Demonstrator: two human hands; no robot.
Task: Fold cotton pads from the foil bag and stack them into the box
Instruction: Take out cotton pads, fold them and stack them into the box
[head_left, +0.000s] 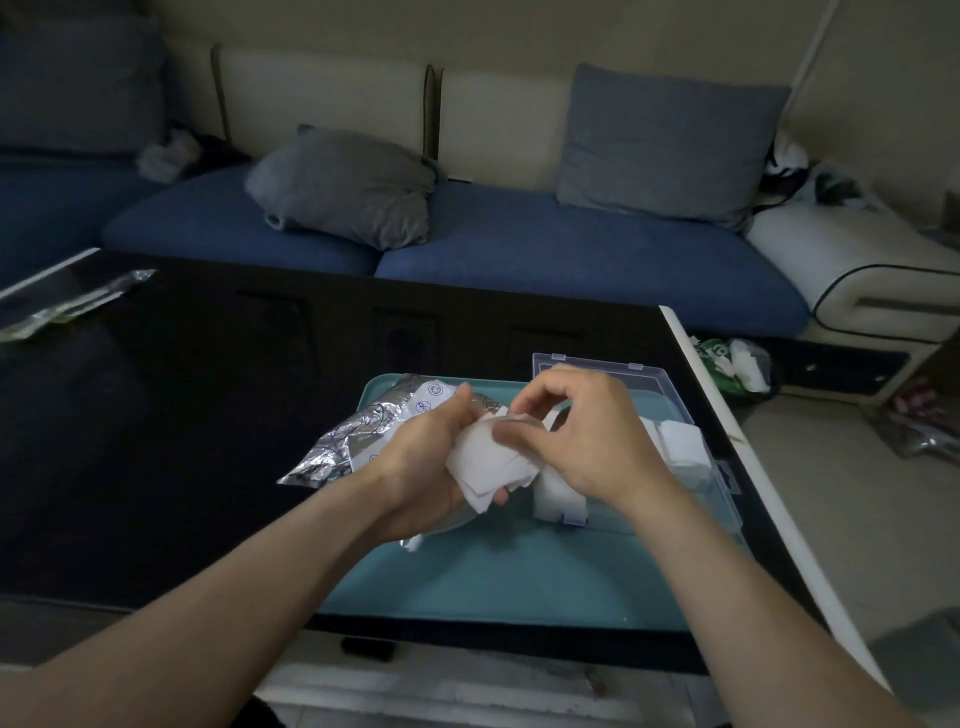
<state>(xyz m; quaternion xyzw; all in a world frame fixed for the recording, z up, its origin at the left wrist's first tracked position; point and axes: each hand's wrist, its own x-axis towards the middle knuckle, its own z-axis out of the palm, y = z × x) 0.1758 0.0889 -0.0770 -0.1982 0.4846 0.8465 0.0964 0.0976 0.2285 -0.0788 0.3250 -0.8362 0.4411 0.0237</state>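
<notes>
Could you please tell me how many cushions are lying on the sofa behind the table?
2. A crumpled grey cushion lies on the blue seat left of centre; a grey-blue cushion stands against the backrest on the right. Others may sit outside the frame.
</notes>
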